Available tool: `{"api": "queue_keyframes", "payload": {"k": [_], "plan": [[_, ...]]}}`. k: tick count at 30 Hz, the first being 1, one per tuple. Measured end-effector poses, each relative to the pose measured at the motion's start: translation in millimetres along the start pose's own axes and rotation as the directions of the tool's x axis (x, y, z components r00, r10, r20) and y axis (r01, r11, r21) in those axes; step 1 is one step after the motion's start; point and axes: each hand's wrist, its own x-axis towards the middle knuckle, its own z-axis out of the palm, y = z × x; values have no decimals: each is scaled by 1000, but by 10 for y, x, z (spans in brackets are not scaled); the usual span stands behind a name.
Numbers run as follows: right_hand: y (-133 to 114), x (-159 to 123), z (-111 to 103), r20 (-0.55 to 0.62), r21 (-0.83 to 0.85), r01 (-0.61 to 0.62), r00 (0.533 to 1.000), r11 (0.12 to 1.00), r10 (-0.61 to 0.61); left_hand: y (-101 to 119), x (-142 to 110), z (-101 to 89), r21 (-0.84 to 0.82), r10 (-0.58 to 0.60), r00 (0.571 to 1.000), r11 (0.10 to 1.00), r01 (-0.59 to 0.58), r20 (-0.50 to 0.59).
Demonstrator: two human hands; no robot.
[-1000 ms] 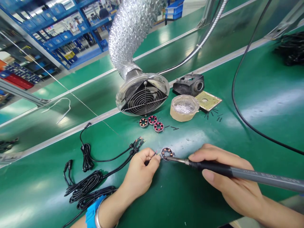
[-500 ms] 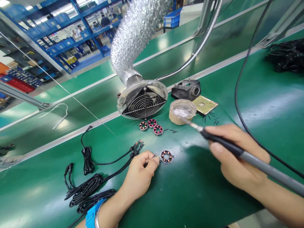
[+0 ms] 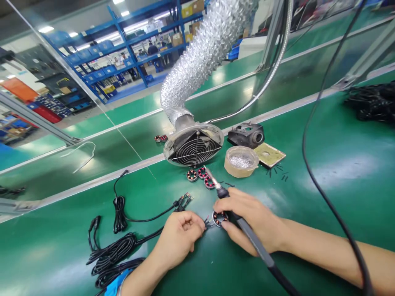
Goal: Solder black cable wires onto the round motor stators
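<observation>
My right hand [image 3: 249,222] is wrapped round a soldering iron [image 3: 243,226], whose tip points up and away, over the small wound stators. Its thumb and fingertips are at a wound stator [image 3: 219,219] with copper coils in a metal ring; whether they grip it I cannot tell. My left hand [image 3: 180,234] pinches thin wires [image 3: 208,223] whose dark-sleeved ends reach toward that stator. A black cable [image 3: 151,236] runs up to the left hand and passes behind it. Farther off, several stators [image 3: 191,175] with copper or red coils sit together on the green bench.
A fume extractor hood [image 3: 194,148] on a silver duct [image 3: 200,61] stands behind the stators. Nearby are a round tub [image 3: 240,161], a yellow sponge tray [image 3: 270,154] and a black iron holder [image 3: 247,135]. Coiled black cables [image 3: 112,253] lie left; a black cord [image 3: 308,164] hangs right.
My right hand has brought the soldering iron from the tub leftward and down to the stator by my left hand. Dark-sleeved wire ends now show past my left fingertips. The view has tilted up.
</observation>
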Motion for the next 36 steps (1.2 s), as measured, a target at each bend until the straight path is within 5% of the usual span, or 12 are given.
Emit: {"api": "queue_keyframes", "payload": {"k": [4,17,23,25,29,32,36], "plan": [[56,48,99,15,33,27,1000,999,-28,-51,2,3,59,124,992,991,-122,-39],[-55,50,254,11,58,-97,995,994,96,-102,-107,113,235,241,968,947,-221,-62],[-237,-146,241,-27,-64,-29,999,998,27,9,-403,29,357,256,913,859,-366,319],[-269,-186,191,8,8,-34,999,999,34,154,-425,-72,500,242,916,778,-380,320],[-148,-157,86,-140,3,-58,988,998,58,443,-176,-203,709,349,930,627,-324,116],[74,-97,36,-278,-128,-86,959,988,48,591,195,-197,850,405,911,452,-271,74],[310,-81,19,-257,-241,-120,965,963,56,661,541,-120,901,402,911,358,-245,88]]}}
